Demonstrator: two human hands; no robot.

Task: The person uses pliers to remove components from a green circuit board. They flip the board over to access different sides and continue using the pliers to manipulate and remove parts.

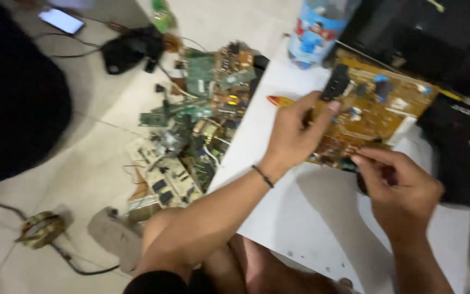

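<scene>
Head view: both hands (295, 133) (398, 185) gripping circuit board (379, 111).

Your one view: head camera, looking steeply down

You see from just above and close to the white surface (300, 218), facing its far edge; the frame is tilted, takes in the floor (82, 179) past the left edge, and no second view overlaps it.

Bare forearms, a thin dark bracelet (263, 176) on the left wrist, dark shorts hem.
</scene>
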